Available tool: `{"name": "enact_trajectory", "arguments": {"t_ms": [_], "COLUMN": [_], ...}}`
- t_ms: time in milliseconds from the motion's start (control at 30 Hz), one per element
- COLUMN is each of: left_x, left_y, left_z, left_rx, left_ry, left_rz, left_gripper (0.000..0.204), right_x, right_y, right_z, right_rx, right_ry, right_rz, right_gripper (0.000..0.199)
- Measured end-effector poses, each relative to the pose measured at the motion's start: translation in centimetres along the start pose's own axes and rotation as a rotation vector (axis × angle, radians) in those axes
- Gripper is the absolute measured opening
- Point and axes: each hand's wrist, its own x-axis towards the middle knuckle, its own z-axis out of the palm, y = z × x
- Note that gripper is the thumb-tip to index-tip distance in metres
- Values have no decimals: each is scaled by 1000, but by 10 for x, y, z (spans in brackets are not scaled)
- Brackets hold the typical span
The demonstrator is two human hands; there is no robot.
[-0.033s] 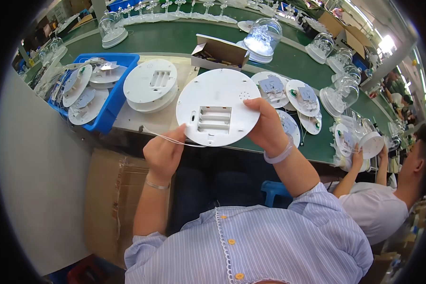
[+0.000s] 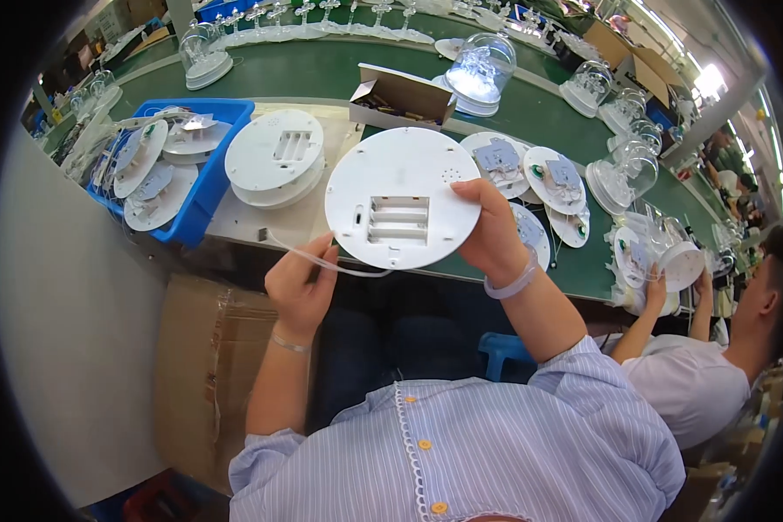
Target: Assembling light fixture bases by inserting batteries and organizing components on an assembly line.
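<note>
— What kind of room is this?

— A workshop. A long green conveyor belt [image 2: 322, 74] curves across the top, with a pale work ledge [image 2: 261, 222] running along its near edge.

— Anything under the ledge?

— A brown cardboard box [image 2: 204, 365] stands on the floor beside a pale wall panel [image 2: 78, 348] (the fisheye bends its edge). A blue stool [image 2: 505, 348] shows lower down, partly hidden.

— And the light?

— Bright daylight comes in at the upper right, by a grey pillar [image 2: 713, 113]. More cardboard boxes [image 2: 635, 61] sit near it.
</note>
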Motion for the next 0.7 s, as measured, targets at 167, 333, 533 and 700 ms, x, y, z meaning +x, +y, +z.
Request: {"name": "enact_trajectory", "arguments": {"t_ms": [167,333,533,700], "left_x": [-44,-47,-32,-44], "left_y": [-12,-3,-2,2], "left_z": [5,2,10,11], "left_rx": [-945,-1622,-1355,-1284], "left_ry": [351,-76,106,104], "left_rz": [-973,-1068,-1242,-1282], "left_gripper": [15,47,45,45], "right_x": [4,14,136,223], "right_y": [-7,5,1,-10], "right_z": [-32,-19,-48,-85], "right_rx": [61,-137,-1202,-1546], "right_ry": [-127,-149,88,111], "right_rz": [77,293,-598,-418], "right_gripper": [47,42,26,20]}}
